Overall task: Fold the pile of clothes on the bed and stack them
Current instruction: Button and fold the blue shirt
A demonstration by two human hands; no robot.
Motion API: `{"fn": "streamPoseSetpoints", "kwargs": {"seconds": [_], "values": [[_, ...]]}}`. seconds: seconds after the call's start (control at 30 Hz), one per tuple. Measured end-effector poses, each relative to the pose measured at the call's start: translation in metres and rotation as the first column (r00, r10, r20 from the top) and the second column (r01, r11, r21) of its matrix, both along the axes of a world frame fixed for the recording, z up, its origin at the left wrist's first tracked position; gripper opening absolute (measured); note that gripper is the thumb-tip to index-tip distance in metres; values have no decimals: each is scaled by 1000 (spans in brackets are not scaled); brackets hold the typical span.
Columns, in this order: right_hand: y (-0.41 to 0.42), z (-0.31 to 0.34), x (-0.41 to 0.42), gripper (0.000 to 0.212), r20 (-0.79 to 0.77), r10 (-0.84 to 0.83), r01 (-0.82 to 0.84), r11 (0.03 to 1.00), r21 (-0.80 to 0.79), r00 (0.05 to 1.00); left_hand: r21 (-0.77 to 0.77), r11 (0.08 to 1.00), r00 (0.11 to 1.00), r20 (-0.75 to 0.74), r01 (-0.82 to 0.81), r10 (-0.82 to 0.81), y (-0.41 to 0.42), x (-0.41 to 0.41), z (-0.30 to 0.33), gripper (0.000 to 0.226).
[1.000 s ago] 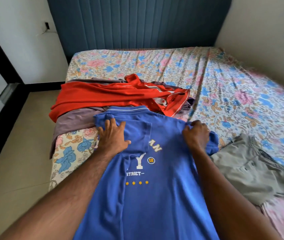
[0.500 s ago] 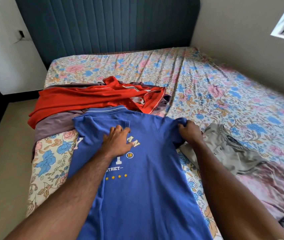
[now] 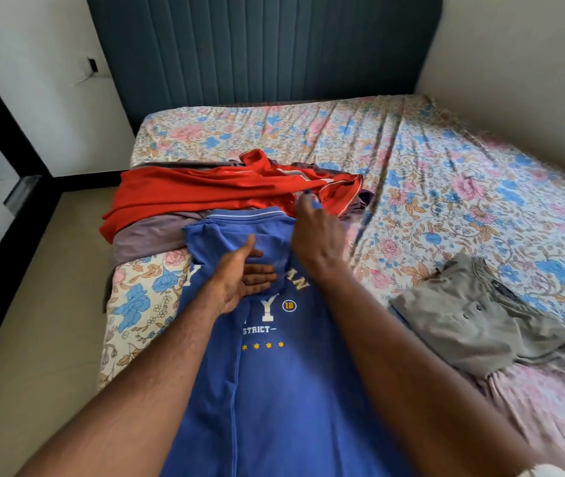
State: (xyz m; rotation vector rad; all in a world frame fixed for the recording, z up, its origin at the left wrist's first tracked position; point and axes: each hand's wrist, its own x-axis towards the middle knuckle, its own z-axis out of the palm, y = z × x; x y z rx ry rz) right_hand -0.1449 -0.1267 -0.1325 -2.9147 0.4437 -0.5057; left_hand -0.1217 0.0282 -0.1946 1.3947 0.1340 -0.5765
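A blue polo shirt with white lettering lies lengthwise on the near part of the floral bed, collar pointing away from me. My left hand lies edge-on across its chest with straight fingers pointing right. My right hand is over the shirt's right shoulder, its fingertips pinching a bit of blue fabric near the collar. That side of the shirt is folded inward. Behind the collar lies a loose red garment on top of a purple-grey garment.
A grey shirt lies folded on the bed to the right, partly on a pink cloth. The dark padded headboard stands at the far end, a wall runs along the right, and bare floor is on the left.
My right hand has carried the shirt's right sleeve and shoulder inward toward the collar. My left hand has turned from palm-down to edge-on on the chest.
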Motion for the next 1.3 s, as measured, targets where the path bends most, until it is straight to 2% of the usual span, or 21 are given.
{"fn": "streamPoseSetpoints", "kwargs": {"seconds": [0.07,0.1,0.2,0.3,0.37,0.43,0.57,0.63,0.73,0.83,0.93,1.0,1.13,1.23,1.3], "values": [[46,-8,14,56,-59,80,-81,997,-15,995,-55,998,997,-63,-40,37,10,3,-2,61],[65,-14,20,51,-87,114,-114,993,3,990,-87,994,994,-83,-71,64,14,5,-4,65],[105,-38,28,31,-198,222,-178,959,219,955,-167,975,979,-160,-149,123,27,16,-15,75],[114,-51,11,31,-185,317,-217,882,419,930,-113,984,973,-204,-135,110,38,22,-20,73],[105,-59,-17,28,-142,318,-222,861,458,938,9,997,979,-191,-73,74,40,23,-25,66],[88,-73,-53,31,-172,277,-191,898,396,945,162,986,993,-100,-41,58,36,21,-29,55],[66,-94,-129,50,-312,199,-74,926,370,929,411,904,993,51,-115,103,28,19,-29,47],[65,-100,-148,46,-364,196,-57,931,360,910,421,892,986,92,-166,140,34,29,-37,35],[71,-104,-152,26,-339,228,-101,930,354,913,399,887,970,150,-234,189,44,44,-54,8],[83,-102,-151,25,-290,254,-151,930,334,923,468,836,954,219,-285,203,48,12,-27,29],[86,-100,-163,26,-252,239,-147,930,336,938,603,707,905,408,-368,123,45,-27,-14,48],[87,-98,-182,27,-247,231,-146,937,316,941,631,710,920,388,-312,59,39,-55,-13,41],[91,-97,-229,27,-275,223,-157,957,244,935,683,730,981,158,-26,-113,24,-105,-18,46],[89,-96,-243,29,-268,217,-155,960,234,938,706,707,982,108,34,-155,16,-121,-19,40],[88,-95,-244,29,-251,254,-190,948,254,934,746,664,974,112,49,-197,15,-127,-22,26]]}}
